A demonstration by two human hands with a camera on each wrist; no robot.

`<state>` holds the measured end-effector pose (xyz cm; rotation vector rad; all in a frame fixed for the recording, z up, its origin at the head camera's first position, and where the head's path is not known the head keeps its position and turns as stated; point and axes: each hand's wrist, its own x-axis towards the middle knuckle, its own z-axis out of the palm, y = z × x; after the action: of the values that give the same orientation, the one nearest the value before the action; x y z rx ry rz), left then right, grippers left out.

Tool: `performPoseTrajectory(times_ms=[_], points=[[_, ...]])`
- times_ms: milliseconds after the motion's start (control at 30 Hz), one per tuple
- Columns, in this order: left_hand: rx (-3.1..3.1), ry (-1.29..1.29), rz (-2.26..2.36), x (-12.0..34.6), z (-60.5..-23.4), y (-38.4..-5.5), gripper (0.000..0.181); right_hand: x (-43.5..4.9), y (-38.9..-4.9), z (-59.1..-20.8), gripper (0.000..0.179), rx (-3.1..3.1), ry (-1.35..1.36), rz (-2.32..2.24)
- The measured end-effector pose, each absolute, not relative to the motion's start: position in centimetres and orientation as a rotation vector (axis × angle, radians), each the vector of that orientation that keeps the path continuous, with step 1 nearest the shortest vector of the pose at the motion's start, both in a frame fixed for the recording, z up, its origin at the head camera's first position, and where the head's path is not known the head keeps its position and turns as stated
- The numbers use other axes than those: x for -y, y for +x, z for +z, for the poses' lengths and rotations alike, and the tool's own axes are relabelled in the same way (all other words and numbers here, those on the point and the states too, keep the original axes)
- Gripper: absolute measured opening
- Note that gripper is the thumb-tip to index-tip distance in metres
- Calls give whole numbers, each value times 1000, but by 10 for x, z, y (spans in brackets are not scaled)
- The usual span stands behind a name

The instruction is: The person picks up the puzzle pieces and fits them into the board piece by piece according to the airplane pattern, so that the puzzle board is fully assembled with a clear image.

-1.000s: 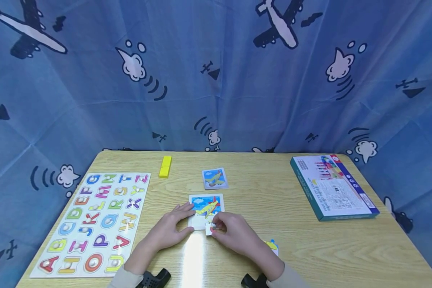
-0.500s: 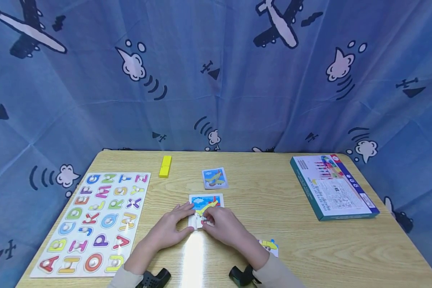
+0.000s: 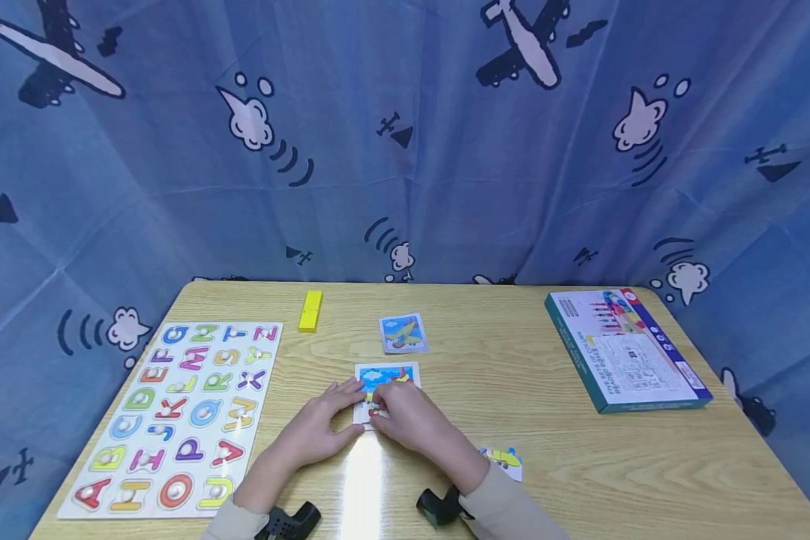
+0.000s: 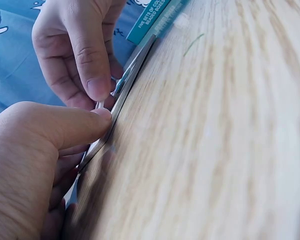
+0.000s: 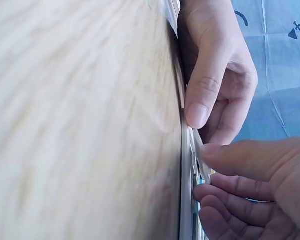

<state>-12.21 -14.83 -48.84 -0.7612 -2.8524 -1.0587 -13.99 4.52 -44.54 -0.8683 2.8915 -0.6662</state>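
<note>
A white-bordered jigsaw puzzle board (image 3: 378,371) with a yellow airplane picture lies near the middle of the table. My left hand (image 3: 320,424) rests along its left edge, fingers extended over the border and thumb at the lower corner. Over the lower part of the board, my right hand (image 3: 410,420) pinches a small puzzle piece (image 5: 199,150) between thumb and fingers. That piece is tilted at the board's surface in the right wrist view, close to the left thumb. The right hand covers much of the picture. Another puzzle piece (image 3: 505,463), partly yellow, lies beside the right forearm.
Behind the board lies a small airplane picture card (image 3: 403,334). A yellow block (image 3: 310,311) stands farther back. The alphabet board (image 3: 199,394) fills the table's left side; a flat box (image 3: 628,352) lies at the right. A blue curtain (image 3: 405,150) hangs behind the table.
My right hand has moved left over the board with the puzzle piece, from the lower edge to its lower left part. My left hand has stayed in place.
</note>
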Motion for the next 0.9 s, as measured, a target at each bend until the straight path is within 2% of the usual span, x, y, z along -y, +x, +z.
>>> performPoseTrajectory(times_ms=[467,900], points=[[2873,-749,-1065,147,-487,-122,48,-41,-142,-447,15,-2929,-927,-567],[2855,-786,-1061,149,-489,-122,43,-41,-139,-451,14,-2886,-808,-656]])
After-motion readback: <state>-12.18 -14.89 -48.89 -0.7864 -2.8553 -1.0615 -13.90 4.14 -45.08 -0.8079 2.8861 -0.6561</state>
